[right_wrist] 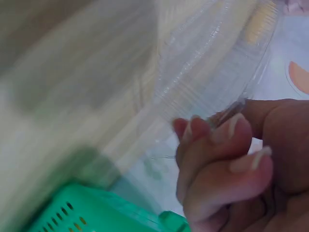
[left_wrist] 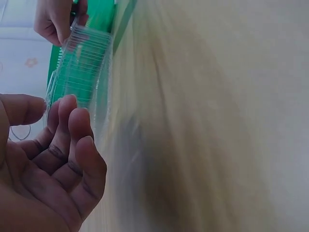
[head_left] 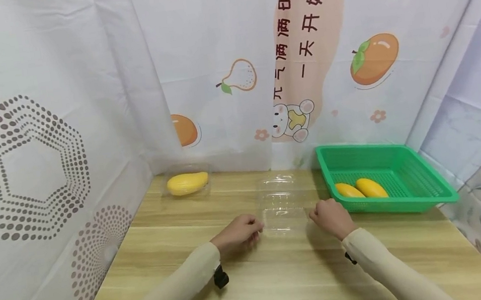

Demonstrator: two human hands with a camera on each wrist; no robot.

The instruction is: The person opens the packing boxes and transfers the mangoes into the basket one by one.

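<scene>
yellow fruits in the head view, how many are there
3: one yellow fruit in a clear container at the back left, two yellow fruits in the green basket, whose near wall may hide more.

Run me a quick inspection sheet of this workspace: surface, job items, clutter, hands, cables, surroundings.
Surface: wood-grain table, shadows under the arms.
Job's things: clear plastic container between the hands; yellow fruit in a second clear container at the left rear; two yellow-orange fruits in a green basket at the right.
Clutter: nothing seen.
Hands: left hand pinches the middle container's left edge; right hand pinches its right edge, near the basket.
Cables: nothing seen.
Surroundings: printed fabric curtains behind and on both sides.
</scene>
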